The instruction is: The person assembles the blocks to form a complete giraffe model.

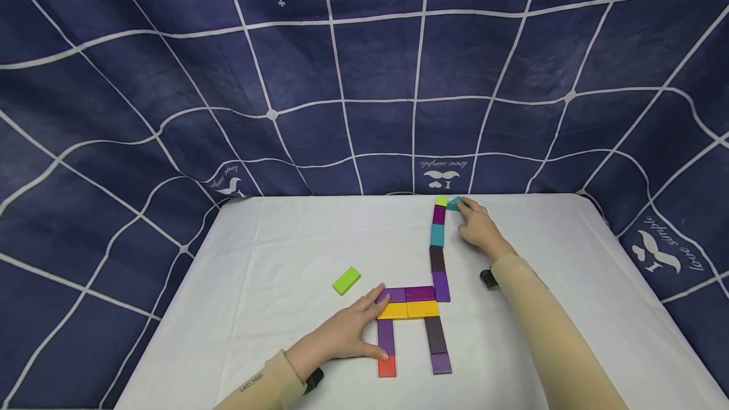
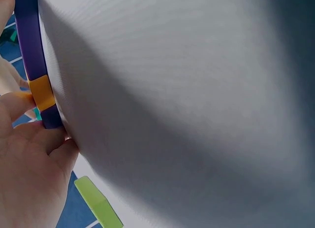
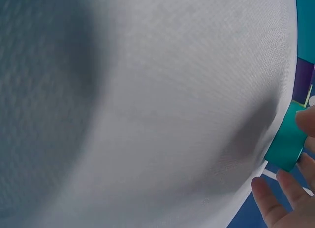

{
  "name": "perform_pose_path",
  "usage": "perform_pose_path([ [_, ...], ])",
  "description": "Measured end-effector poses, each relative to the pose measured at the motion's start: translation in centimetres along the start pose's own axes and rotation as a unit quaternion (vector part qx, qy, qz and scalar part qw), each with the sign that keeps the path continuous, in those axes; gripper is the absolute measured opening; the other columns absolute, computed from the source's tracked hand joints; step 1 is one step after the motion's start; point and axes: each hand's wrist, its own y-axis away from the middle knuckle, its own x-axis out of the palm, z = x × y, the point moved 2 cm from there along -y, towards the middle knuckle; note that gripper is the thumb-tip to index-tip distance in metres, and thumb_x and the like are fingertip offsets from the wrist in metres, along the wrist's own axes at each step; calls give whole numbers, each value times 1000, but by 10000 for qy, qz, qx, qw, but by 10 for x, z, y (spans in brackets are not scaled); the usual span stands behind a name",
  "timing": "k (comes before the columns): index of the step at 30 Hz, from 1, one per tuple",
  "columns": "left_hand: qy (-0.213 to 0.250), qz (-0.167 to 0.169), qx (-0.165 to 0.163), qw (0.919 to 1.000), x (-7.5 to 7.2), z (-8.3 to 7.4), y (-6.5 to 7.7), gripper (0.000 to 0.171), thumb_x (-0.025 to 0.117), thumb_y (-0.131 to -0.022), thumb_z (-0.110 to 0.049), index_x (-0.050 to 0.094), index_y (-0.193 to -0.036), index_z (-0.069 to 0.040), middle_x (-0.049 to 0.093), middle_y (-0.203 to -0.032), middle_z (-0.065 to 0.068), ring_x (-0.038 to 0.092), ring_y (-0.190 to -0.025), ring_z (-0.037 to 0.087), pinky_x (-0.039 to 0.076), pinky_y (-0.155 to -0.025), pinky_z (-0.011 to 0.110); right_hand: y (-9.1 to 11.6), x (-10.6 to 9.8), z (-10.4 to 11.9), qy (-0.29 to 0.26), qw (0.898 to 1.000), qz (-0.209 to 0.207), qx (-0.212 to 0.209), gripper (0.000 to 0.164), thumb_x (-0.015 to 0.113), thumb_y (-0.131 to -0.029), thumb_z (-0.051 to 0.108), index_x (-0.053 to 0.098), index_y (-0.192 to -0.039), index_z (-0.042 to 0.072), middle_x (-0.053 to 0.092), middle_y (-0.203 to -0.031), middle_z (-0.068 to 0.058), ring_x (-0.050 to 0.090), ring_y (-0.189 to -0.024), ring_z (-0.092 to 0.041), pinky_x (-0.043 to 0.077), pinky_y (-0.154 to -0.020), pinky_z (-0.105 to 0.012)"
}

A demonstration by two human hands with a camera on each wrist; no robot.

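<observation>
Flat coloured blocks lie on the white cloth in a figure: a body row of purple blocks (image 1: 419, 293) along yellow blocks (image 1: 422, 309), two legs, and a tall column. My left hand (image 1: 347, 329) rests spread on the figure's left side. Its fingers touch the left purple and yellow blocks, and its thumb lies by the red block (image 1: 387, 367) ending the left leg. At the column's far end, my right hand (image 1: 483, 228) pinches a teal block (image 3: 286, 137) beside the small lime block (image 1: 441, 201). The teal block looks triangular in the head view, partly hidden by fingers.
A loose green block (image 1: 346, 281) lies left of the figure. The white-covered table (image 1: 285, 239) ends close behind the column, where a navy checked curtain (image 1: 376, 125) hangs. Dark wrist devices (image 1: 488, 279) show at both sleeves.
</observation>
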Motion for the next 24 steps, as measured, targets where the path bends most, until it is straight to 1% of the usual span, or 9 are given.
perform_pose_path([
  [7, -39, -31, 30, 10000, 0, -1, 0, 108, 73, -74, -67, 25, -157, -18, 8, -168, 2, 26, -150, 30, 36, -116, 48, 1, -1, 0, -56, 10000, -22, 16, 70, 47, -84, 2, 30, -151, -4, 22, -160, -23, 22, -145, -47, 22, -119, -60],
  [12, -42, -53, 68, 10000, -1, -2, 1, 108, 73, -74, -66, 25, -157, -16, 9, -167, 3, 26, -150, 30, 36, -116, 49, 3, -1, -4, -173, 9998, -124, -9, 70, 46, -84, 2, 30, -152, -3, 22, -161, -21, 23, -144, -48, 22, -118, -60],
  [19, -13, -20, 57, 10000, 0, -1, 1, 108, 73, -74, -67, 24, -157, -17, 8, -168, 2, 25, -150, 29, 35, -117, 48, 7, -9, -14, -731, 9966, -370, 120, 69, 47, -84, 2, 31, -151, -4, 20, -163, -19, 19, -146, -48, 19, -119, -60],
  [24, -20, -32, 78, 10000, 0, 1, 1, 108, 72, -75, -67, 24, -157, -17, 7, -168, 2, 25, -150, 29, 35, -117, 48, 12, -14, -18, -877, 9948, -493, 149, 65, 47, -85, 2, 35, -149, -6, 21, -162, -21, 20, -146, -49, 19, -119, -61],
])
